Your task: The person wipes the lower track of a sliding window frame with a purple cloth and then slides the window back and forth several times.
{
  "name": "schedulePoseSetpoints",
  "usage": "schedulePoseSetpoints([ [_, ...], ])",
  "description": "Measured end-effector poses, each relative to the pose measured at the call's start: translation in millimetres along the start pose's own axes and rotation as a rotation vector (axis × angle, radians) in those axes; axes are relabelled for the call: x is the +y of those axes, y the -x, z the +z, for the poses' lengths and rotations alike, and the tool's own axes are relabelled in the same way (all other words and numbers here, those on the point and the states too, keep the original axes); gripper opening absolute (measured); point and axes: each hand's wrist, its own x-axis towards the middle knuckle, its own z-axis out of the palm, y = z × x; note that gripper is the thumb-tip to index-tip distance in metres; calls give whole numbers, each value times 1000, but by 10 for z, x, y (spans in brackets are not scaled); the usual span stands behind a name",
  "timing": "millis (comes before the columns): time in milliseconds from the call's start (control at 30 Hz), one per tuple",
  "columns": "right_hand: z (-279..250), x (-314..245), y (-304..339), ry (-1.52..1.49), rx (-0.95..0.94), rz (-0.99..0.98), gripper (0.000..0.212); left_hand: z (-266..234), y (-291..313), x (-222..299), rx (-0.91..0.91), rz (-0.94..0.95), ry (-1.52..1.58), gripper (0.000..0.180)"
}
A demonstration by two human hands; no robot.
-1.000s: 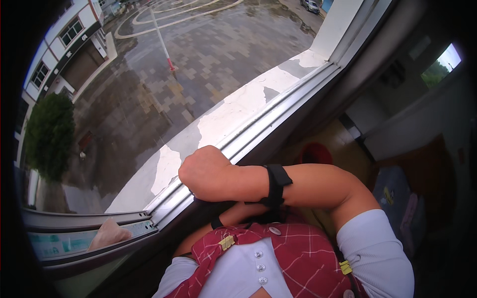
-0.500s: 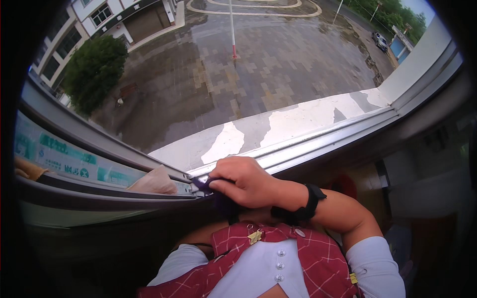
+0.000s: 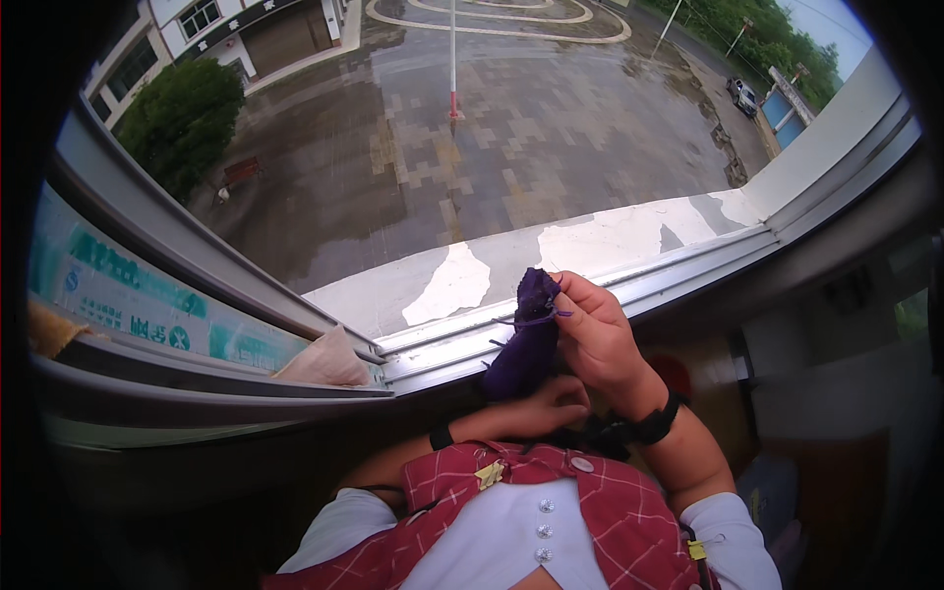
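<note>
Over the window's metal track point(image 3: 433, 359), my right hand point(image 3: 602, 334) pinches the upper end of a dark purple cloth point(image 3: 526, 339) between thumb and fingers. Frayed threads stick out from the cloth, and its top looks dirty and damp. The rest hangs down toward my left hand point(image 3: 541, 408), which lies low in front of my chest with its fingers curled inward. Whatever those fingers hold, if anything, is hidden. A crumpled pale beige cloth point(image 3: 329, 359) is tucked in the sliding window frame point(image 3: 246, 385) to the left.
A white ledge with peeling grey patches point(image 3: 452, 280) runs outside the track. Teal-printed film point(image 3: 157, 305) covers part of the left frame, near a tan cloth point(image 3: 54, 329). Beyond and below lie a wet paved yard point(image 3: 492, 157), a pole point(image 3: 453, 69) and a bushy tree point(image 3: 182, 123).
My right hand has lifted the purple cloth away from the corner by the left frame, moving right and turning its end upward. My left hand has come into view below it.
</note>
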Motion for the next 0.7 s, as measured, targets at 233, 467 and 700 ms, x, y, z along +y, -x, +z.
schedulePoseSetpoints([
  [233,-43,13,-9,21,60,44,18,-79,136,108,-50,-124,-52,32],
  [467,77,-1,27,-68,130,12,18,-116,465,424,-80,-206,71,34],
  [700,-216,-410,529,108,256,-339,26,-94,696,654,68,201,-57,23],
])
